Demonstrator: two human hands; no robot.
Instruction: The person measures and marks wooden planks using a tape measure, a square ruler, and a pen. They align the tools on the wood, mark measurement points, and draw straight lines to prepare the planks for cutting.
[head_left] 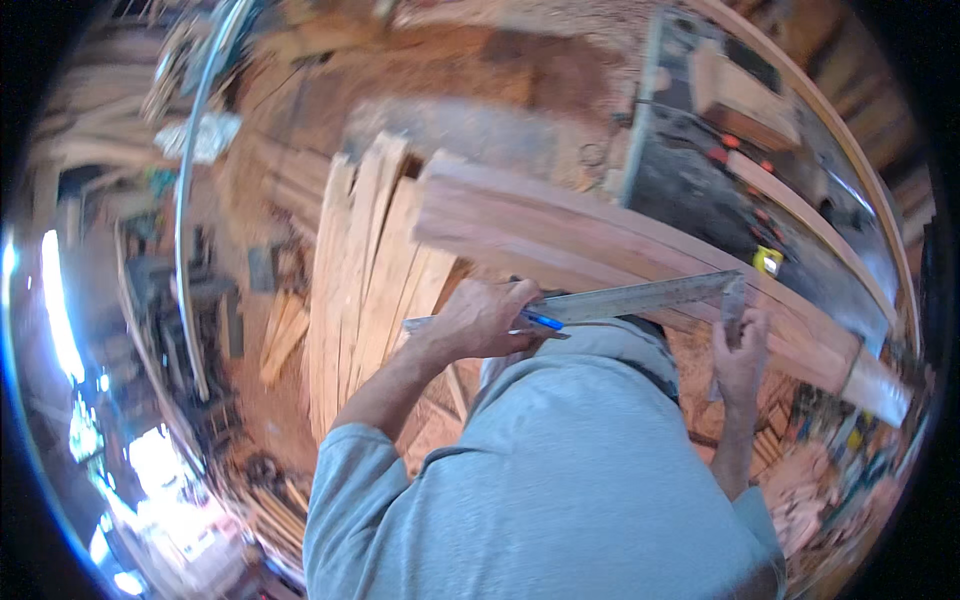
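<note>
While the fisheye bends every edge, the largest thing in the frame is the dark machine bench (690, 190) at the upper right, with a pale wooden block (740, 95) on top and a small yellow tape measure (767, 260) near its lower edge. Across the middle runs a long reddish plank (600, 245), slanting from centre down to the lower right, where its pale end (880, 385) sticks out. Left of it, a stack of lighter boards (365, 270) stands leaning, reaching toward the sawdust-strewn floor (470, 120). Lower centre, the person's grey sleeved shirt (560, 480) fills the frame.

Lying along the near edge of the plank is a metal framing square (640, 297), its long arm pointing left and its short arm turned down at right of centre. The left hand (487, 318) has its grip closed over the long arm's left end, pressing it to the plank, and a blue pen (543, 321) is pinched in the same fingers. The right hand (741, 350) has its grip wrapped about the short arm of the square, fingers curled around the blade just under the corner.
</note>
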